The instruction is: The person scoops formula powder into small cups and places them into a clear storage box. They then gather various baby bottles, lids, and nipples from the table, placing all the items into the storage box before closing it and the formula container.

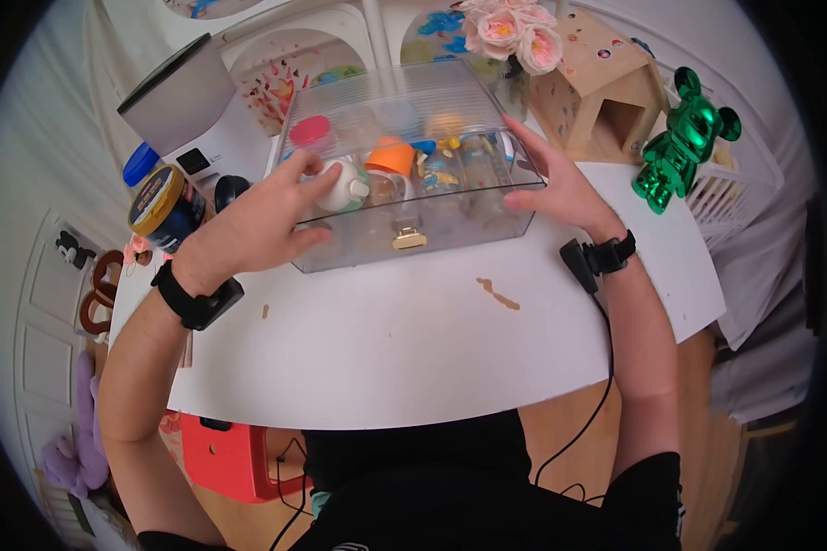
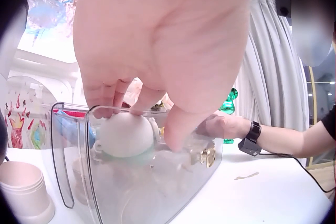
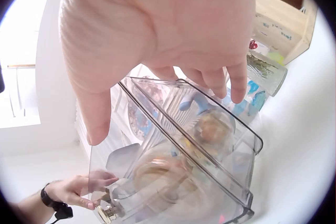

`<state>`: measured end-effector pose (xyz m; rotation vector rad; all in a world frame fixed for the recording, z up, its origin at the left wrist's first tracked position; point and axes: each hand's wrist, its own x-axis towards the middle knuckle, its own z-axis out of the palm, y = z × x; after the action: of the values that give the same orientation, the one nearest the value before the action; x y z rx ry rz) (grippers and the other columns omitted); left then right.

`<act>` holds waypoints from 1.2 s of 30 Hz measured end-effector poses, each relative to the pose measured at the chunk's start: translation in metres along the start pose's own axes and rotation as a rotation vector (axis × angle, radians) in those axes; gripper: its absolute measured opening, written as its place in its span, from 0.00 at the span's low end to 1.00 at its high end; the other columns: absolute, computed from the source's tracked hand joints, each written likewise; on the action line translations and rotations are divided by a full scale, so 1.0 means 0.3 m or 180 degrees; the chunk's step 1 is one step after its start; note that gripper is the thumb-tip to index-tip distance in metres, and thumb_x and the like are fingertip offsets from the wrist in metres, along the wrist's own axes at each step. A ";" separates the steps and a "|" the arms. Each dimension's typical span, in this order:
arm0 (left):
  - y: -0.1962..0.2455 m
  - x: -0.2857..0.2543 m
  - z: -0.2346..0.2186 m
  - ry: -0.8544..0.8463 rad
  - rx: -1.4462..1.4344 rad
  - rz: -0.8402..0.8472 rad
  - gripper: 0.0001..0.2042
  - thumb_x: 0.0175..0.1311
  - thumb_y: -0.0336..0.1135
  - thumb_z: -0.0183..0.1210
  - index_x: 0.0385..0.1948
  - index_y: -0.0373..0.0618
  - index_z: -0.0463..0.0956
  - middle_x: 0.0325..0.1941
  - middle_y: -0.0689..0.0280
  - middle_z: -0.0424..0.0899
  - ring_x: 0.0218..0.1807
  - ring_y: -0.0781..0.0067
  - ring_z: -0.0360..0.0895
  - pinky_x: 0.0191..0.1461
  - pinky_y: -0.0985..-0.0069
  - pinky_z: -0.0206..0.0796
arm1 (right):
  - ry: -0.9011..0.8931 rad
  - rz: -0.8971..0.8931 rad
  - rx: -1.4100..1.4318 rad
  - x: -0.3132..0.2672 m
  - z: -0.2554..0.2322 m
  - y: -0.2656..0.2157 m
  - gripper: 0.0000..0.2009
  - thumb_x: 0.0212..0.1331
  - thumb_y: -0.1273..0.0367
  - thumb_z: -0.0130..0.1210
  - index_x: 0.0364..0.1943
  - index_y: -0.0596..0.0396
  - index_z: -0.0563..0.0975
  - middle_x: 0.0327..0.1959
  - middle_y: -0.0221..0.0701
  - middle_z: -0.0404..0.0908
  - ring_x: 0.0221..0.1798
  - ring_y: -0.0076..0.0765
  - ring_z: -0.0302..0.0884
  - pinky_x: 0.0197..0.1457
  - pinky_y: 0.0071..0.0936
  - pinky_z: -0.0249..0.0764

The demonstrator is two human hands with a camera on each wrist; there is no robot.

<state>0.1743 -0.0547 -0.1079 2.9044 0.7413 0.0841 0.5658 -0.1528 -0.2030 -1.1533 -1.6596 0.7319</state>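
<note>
A clear plastic storage box [image 1: 469, 216] with a gold clasp [image 1: 410, 239] stands on the white table. My left hand [image 1: 262, 211] reaches over its front left edge. The fingers touch a white round-topped bottle [image 1: 345, 188], while the thumb points down apart from them; in the left wrist view the bottle [image 2: 126, 136] shows through the wall. At the box's right side, my right hand [image 1: 560, 184] spans the edge, thumb toward the front and fingers toward the back. An orange cup [image 1: 390, 156] and a pink lid [image 1: 311, 130] lie among the contents.
A dark tub with a yellow lid [image 1: 161, 197] and a white device [image 1: 179, 101] stand left of the box. Behind are pink flowers [image 1: 515, 37] and a wooden house [image 1: 597, 92]. A shiny green bear figure [image 1: 680, 138] stands right. A cable [image 1: 606, 367] trails from the right wrist.
</note>
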 end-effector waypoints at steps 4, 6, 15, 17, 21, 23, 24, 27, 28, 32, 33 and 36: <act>-0.022 0.016 0.008 0.0027 0.0178 0.0049 0.41 0.63 0.37 0.74 0.77 0.38 0.64 0.69 0.48 0.67 0.66 0.44 0.75 0.71 0.60 0.70 | 0.0020 -0.0007 -0.0087 0.004 -0.002 0.006 0.58 0.50 0.67 0.81 0.84 0.60 0.53 0.81 0.43 0.65 0.83 0.38 0.61 0.86 0.36 0.53; -0.045 0.021 0.032 0.0391 0.0613 0.0312 0.41 0.63 0.42 0.74 0.77 0.41 0.66 0.74 0.47 0.64 0.69 0.42 0.72 0.73 0.59 0.68 | 0.0054 -0.0065 -0.0085 0.006 -0.005 0.016 0.58 0.49 0.67 0.81 0.84 0.60 0.54 0.80 0.43 0.66 0.82 0.38 0.62 0.86 0.36 0.54; -0.091 0.016 0.075 0.0429 0.0237 0.0129 0.43 0.59 0.55 0.76 0.75 0.46 0.71 0.82 0.44 0.62 0.78 0.39 0.66 0.76 0.57 0.69 | 0.0222 0.0014 -0.0241 -0.002 -0.006 -0.010 0.52 0.49 0.67 0.81 0.81 0.57 0.63 0.77 0.44 0.72 0.79 0.41 0.68 0.86 0.39 0.57; -0.090 0.015 0.070 0.0466 0.0127 0.0110 0.43 0.57 0.55 0.77 0.73 0.44 0.73 0.80 0.45 0.66 0.76 0.40 0.71 0.74 0.58 0.72 | 0.0209 0.0015 -0.0250 -0.001 -0.006 -0.015 0.52 0.49 0.67 0.81 0.81 0.56 0.64 0.77 0.43 0.73 0.79 0.41 0.68 0.86 0.39 0.57; -0.056 0.019 0.042 0.0491 0.0128 0.0003 0.40 0.57 0.53 0.78 0.69 0.39 0.76 0.76 0.48 0.72 0.69 0.39 0.78 0.71 0.60 0.74 | 0.0206 -0.0086 -0.0210 0.002 -0.009 0.000 0.52 0.49 0.67 0.81 0.81 0.55 0.64 0.76 0.43 0.73 0.79 0.41 0.69 0.85 0.40 0.58; -0.042 0.023 0.040 0.0538 0.0349 0.0038 0.39 0.56 0.52 0.77 0.68 0.38 0.77 0.76 0.47 0.73 0.68 0.39 0.79 0.71 0.60 0.74 | 0.0208 -0.0063 -0.0222 0.002 -0.011 0.001 0.52 0.49 0.66 0.81 0.81 0.55 0.64 0.77 0.43 0.73 0.79 0.41 0.69 0.85 0.40 0.58; -0.037 0.026 0.040 0.0561 0.0499 0.0112 0.40 0.56 0.51 0.77 0.68 0.37 0.76 0.76 0.47 0.72 0.69 0.39 0.78 0.71 0.59 0.74 | 0.0207 -0.0048 -0.0224 0.000 -0.011 0.002 0.52 0.49 0.66 0.81 0.81 0.55 0.64 0.77 0.42 0.73 0.79 0.41 0.69 0.85 0.40 0.58; -0.058 0.038 0.047 0.0614 0.0767 0.0413 0.41 0.57 0.50 0.76 0.70 0.36 0.74 0.77 0.45 0.71 0.71 0.40 0.76 0.72 0.58 0.72 | 0.0259 0.0033 -0.0371 -0.002 -0.007 -0.018 0.51 0.47 0.69 0.80 0.80 0.56 0.66 0.76 0.36 0.73 0.77 0.34 0.70 0.84 0.36 0.59; -0.065 0.042 0.046 0.0638 0.0832 0.0524 0.41 0.58 0.50 0.76 0.71 0.36 0.73 0.77 0.45 0.70 0.71 0.40 0.75 0.73 0.58 0.71 | 0.0262 0.0009 -0.0352 0.000 -0.008 -0.012 0.50 0.47 0.69 0.80 0.80 0.56 0.66 0.76 0.36 0.74 0.77 0.34 0.70 0.84 0.37 0.59; -0.046 0.051 0.034 0.0304 0.0437 0.0212 0.41 0.60 0.49 0.74 0.73 0.37 0.70 0.77 0.43 0.69 0.72 0.39 0.73 0.75 0.58 0.68 | 0.0284 -0.0045 -0.0337 0.001 -0.015 0.001 0.49 0.49 0.66 0.81 0.79 0.56 0.68 0.76 0.39 0.74 0.77 0.39 0.71 0.84 0.38 0.61; -0.050 0.044 0.043 0.0348 0.0425 0.0213 0.41 0.61 0.49 0.74 0.74 0.38 0.70 0.77 0.43 0.69 0.72 0.39 0.73 0.75 0.58 0.69 | 0.0295 -0.0048 -0.0352 0.000 -0.019 -0.002 0.48 0.50 0.65 0.81 0.78 0.56 0.68 0.76 0.41 0.75 0.78 0.41 0.71 0.84 0.39 0.61; -0.033 0.037 0.046 0.0434 0.0451 0.0254 0.39 0.62 0.49 0.73 0.74 0.44 0.71 0.77 0.43 0.69 0.72 0.38 0.74 0.74 0.58 0.70 | 0.0312 -0.0172 -0.0216 -0.002 -0.018 0.006 0.46 0.50 0.65 0.81 0.76 0.57 0.71 0.74 0.42 0.77 0.77 0.40 0.72 0.83 0.38 0.63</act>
<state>0.1806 -0.0426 -0.1227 3.0888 0.6777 0.2503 0.5715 -0.1529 -0.2027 -1.1688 -1.6376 0.5798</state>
